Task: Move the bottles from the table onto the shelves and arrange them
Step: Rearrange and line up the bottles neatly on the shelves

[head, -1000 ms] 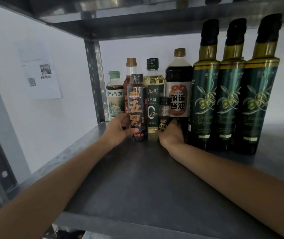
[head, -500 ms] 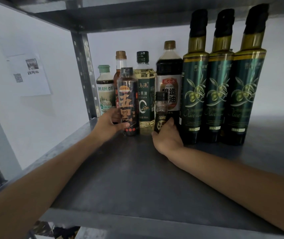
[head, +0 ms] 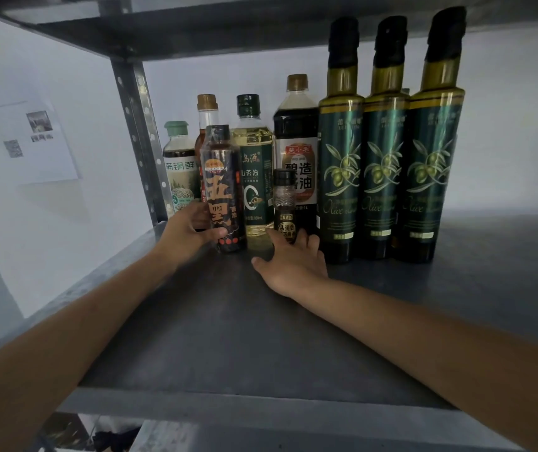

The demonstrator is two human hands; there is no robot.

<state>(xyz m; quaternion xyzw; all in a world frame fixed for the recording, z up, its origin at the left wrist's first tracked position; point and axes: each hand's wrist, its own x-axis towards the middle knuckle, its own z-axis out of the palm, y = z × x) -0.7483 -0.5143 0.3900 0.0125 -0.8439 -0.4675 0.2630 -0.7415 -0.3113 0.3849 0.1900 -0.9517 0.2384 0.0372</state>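
Shelf (head: 261, 337), grey metal, head view. Bottle count: 9 standing upright near the back.
- 3 tall olive oil bottles (head: 383, 177), side by side at right, touching.
- 1 soy sauce bottle (head: 297, 132), brown cap, just left of them.
- 1 tea oil bottle (head: 254, 148), green cap, yellow contents.
- 1 brown-capped bottle (head: 207, 107), only neck and cap show.
- 1 green-capped bottle (head: 177, 158) at far left, beside the upright post (head: 140, 132).
- 1 dark bottle with orange characters (head: 223, 190), front row.
- 1 small dark bottle (head: 284, 203), front row, before the soy sauce.

Left hand (head: 186, 234): grips the dark bottle low down, thumb across its front; the other fingers are hidden behind it.
Right hand (head: 293, 265): fingers straight, tips against the small bottle's base, thumb spread aside on the shelf.

Hidden: the small bottle's foot, behind the fingers. Slivers behind the olive oil bottles; cannot tell what. 1 paper sheet (head: 39, 148) on the left wall, print unreadable.
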